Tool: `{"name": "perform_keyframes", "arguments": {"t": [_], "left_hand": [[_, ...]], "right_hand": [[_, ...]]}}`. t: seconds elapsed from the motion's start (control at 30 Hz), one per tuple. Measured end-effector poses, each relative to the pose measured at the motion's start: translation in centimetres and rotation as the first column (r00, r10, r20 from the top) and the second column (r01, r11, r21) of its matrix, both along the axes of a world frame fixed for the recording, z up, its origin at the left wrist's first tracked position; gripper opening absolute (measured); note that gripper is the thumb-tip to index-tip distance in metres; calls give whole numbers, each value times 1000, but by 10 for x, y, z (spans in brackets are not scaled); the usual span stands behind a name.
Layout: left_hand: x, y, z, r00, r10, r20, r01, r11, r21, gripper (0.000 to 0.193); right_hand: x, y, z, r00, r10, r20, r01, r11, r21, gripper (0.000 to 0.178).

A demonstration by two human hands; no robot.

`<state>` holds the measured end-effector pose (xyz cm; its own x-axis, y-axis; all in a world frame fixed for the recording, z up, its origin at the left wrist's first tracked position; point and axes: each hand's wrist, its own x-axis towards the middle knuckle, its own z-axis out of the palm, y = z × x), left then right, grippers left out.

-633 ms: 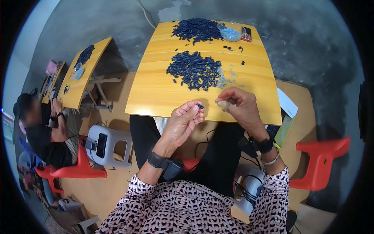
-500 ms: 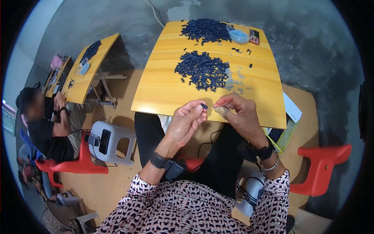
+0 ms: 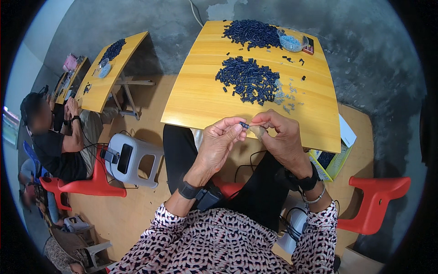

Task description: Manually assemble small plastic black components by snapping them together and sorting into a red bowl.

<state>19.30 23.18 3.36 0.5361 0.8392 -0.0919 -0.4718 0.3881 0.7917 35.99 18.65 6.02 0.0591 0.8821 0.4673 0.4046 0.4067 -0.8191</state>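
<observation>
Over the near edge of the yellow table [image 3: 191, 100], my left hand [image 3: 217, 145] pinches a small dark blue cylindrical piece [image 3: 244, 125] between thumb and forefinger. My right hand [image 3: 284, 139] is closed in a pinch at the right end of that piece; whatever its fingertips hold is too small to make out. A tan cover [image 3: 258, 132] sits on a digit of this hand. Beyond both hands lies a heap of dark blue cylindrical pieces [image 3: 246, 80], with small silvery-grey parts [image 3: 288, 97] scattered along its right side.
A second dark heap [image 3: 251, 33] lies at the far edge beside a clear bowl [image 3: 292, 43] of light blue bits. Right of the table are an open box [image 3: 336, 162] and a red stool [image 3: 376, 201]. At left, a person [image 3: 59, 146] sits at another table [image 3: 112, 68].
My hands have come together, so the right fingertips now meet the end of the dark blue piece. The whole view has shifted slightly, moving the table rightward.
</observation>
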Motion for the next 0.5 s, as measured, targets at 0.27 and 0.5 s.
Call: {"name": "perform_keyframes", "arguments": {"t": [0.27,0.5], "left_hand": [[-1,2,0,981,109,-159,-78,979,191,19],[-5,8,1,998,13,-56,-9,998,67,20]], "right_hand": [[-12,-4,11,965,-82,250,59,994,97,30],[-17,1,8,975,-103,195,82,990,115,27]]}}
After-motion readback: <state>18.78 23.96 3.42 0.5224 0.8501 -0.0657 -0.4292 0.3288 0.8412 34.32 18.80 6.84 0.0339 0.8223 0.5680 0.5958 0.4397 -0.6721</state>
